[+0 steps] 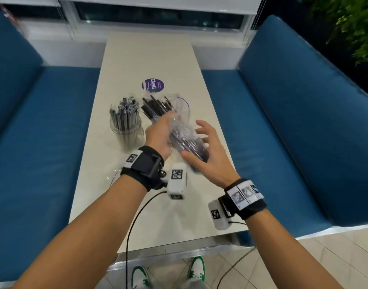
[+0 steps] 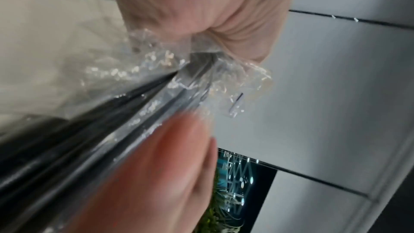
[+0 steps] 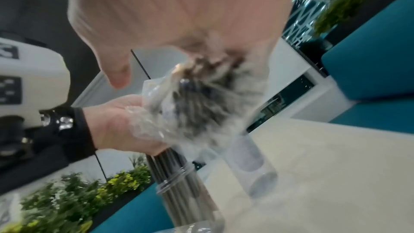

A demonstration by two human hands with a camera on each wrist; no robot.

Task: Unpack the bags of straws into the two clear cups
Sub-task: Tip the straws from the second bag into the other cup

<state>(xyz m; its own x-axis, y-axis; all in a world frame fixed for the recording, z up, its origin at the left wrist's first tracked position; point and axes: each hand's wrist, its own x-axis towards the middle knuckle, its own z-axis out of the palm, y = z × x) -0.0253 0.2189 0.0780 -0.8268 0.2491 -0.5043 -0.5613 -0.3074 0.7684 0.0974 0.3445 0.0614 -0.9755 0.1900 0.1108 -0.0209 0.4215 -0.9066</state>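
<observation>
I am holding a crinkled clear plastic bag of black straws (image 1: 180,130) above the middle of the long pale table (image 1: 149,57), between my two hands. Its long axis is running diagonally: the loose straw ends are fanning out up and away from me toward the far left, and the packed end is pointing back toward me on the right. My left hand (image 1: 158,134) is gripping the bag around its middle, fingers curled round the plastic. My right hand (image 1: 206,151) is cupping the near end, thumb underneath and fingers spread apart. Just left of the bag, a clear plastic cup packed with upright black straws (image 1: 125,124) is standing on the table.
</observation>
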